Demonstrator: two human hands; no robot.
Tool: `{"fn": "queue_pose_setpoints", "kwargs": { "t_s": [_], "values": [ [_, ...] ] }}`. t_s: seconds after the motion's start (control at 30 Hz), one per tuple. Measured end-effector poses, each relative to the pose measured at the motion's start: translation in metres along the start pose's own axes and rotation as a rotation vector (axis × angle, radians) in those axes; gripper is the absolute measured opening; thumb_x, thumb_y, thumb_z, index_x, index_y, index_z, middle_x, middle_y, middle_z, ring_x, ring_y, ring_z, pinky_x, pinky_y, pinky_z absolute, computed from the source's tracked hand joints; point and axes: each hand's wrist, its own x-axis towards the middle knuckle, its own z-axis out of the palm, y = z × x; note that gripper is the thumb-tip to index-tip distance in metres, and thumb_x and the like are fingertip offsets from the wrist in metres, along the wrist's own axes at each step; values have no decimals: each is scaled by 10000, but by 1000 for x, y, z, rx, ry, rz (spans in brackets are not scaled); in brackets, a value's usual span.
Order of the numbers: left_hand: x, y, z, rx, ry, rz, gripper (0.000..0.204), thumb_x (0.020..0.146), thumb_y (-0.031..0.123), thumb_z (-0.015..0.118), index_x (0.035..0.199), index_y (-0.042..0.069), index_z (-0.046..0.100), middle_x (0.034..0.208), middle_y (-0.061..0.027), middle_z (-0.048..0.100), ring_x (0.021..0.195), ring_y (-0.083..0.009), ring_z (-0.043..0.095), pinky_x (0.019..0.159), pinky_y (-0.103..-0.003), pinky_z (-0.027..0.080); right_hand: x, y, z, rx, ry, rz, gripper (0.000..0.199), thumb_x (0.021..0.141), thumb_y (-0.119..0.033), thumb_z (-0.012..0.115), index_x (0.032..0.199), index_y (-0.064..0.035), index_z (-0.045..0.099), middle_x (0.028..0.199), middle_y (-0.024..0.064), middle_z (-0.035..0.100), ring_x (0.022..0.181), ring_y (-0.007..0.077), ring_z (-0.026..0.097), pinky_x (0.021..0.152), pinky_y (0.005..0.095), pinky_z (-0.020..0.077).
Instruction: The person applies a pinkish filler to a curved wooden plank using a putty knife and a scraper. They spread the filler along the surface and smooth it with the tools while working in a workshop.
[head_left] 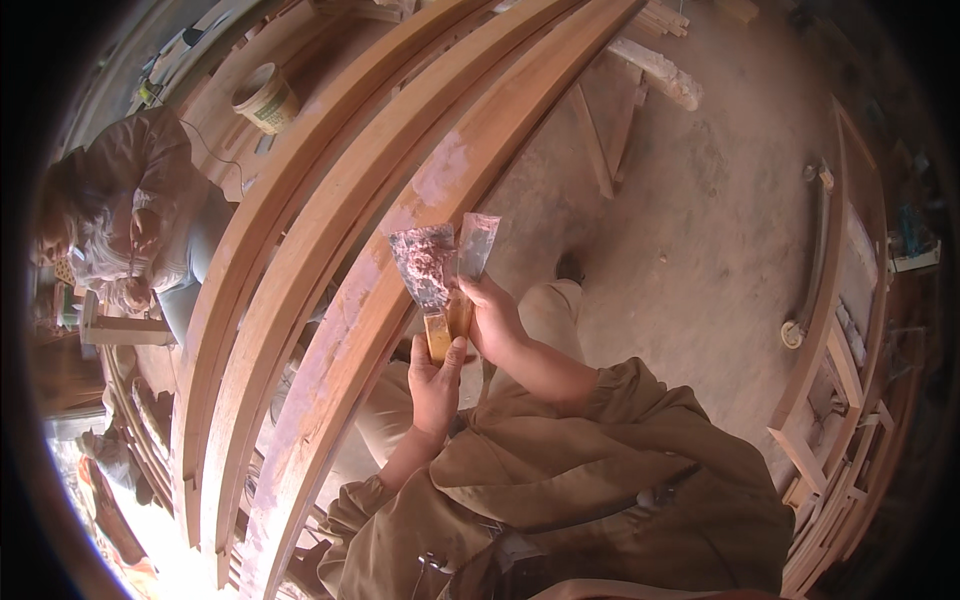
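Note:
My left hand (434,388) is closed round the wooden handle of a wide putty knife (425,265), its blade loaded with pinkish filler. Beside it, my right hand (494,322) grips a second, narrower putty knife (478,243), whose blade carries a thin smear. The two tools are held upright close together, partly overlapping at the handles. Just left of and behind them runs the nearest long wooden beam (375,318), with pale pink filler patches spread along its top face.
Two more wooden beams (330,222) lie parallel to the left. Beyond them a person (140,210) sits bent over something in their hands, and a bucket (266,98) stands farther back. A wooden frame (808,400) leans at the right. Timber pieces (655,72) lie on the concrete floor (690,230).

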Motion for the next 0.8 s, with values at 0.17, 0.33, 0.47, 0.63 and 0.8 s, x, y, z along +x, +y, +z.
{"fn": "queue_pose_setpoints", "kwargs": {
  "t_s": [0.17, 0.33, 0.47, 0.63, 0.8],
  "values": [
    [4, 9, 2, -219, -48, -29, 198, 880, 82, 590, 1037, 56, 472, 814, -28, 594, 585, -56, 497, 490, -182, 395, -25, -23, -25, -422, -73, -163, 443, 943, -201, 450, 1338, -29, 348, 1101, 64, 506, 963, 139, 511, 872, 297, 414],
    [25, 37, -25, -208, 139, 18, 204, 859, 51, 560, 1038, 55, 463, 769, -39, 547, 565, -104, 499, 528, -226, 421, -72, -38, -225, -516, 830, -199, 170, 828, -143, 599, 841, 24, 632, 705, 51, 599, 659, 112, 564, 617, 225, 438],
    [61, 55, -50, -170, 208, 61, 282, 868, 68, 551, 1135, 95, 464, 774, 2, 516, 630, -105, 520, 540, -216, 427, 5, -53, -274, -669, 980, -116, 182, 832, -156, 595, 852, 22, 629, 717, 49, 600, 676, 111, 564, 633, 229, 439],
    [118, 84, -49, -156, 487, -33, 409, 868, 39, 498, 1258, 23, 376, 736, -25, 471, 571, -124, 502, 526, -202, 413, 146, -91, -266, -895, 1013, -62, 197, 838, -172, 589, 865, 20, 624, 733, 48, 600, 697, 110, 565, 654, 234, 440],
    [160, 97, -54, -40, 385, -209, 420, 881, 108, 510, 1286, 87, 402, 807, -10, 486, 677, -130, 523, 633, -247, 464, 216, -125, -265, -990, 1069, 14, 213, 843, -188, 584, 879, 19, 620, 748, 46, 600, 718, 109, 566, 674, 239, 440]
  ]
}}
